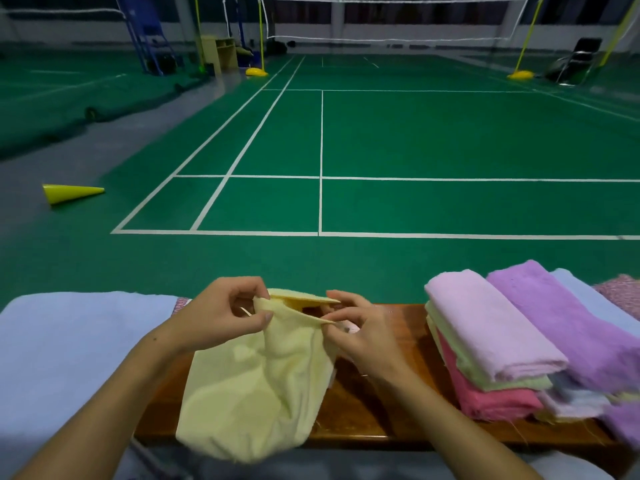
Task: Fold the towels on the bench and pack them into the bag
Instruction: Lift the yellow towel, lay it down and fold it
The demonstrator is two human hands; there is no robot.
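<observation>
Indoor badminton court, green floor with white lines, net at the far end, yellow cone lying sideways.

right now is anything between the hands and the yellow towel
No. The left hand and right hand both already pinch the yellow towel at its top edge, above the bench.

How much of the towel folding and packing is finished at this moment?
Done: a folded stack lies on the bench. In hand: left hand and right hand pinch the yellow towel by its top edge. Left: finishing it, then packing; no bag is identifiable.
</observation>
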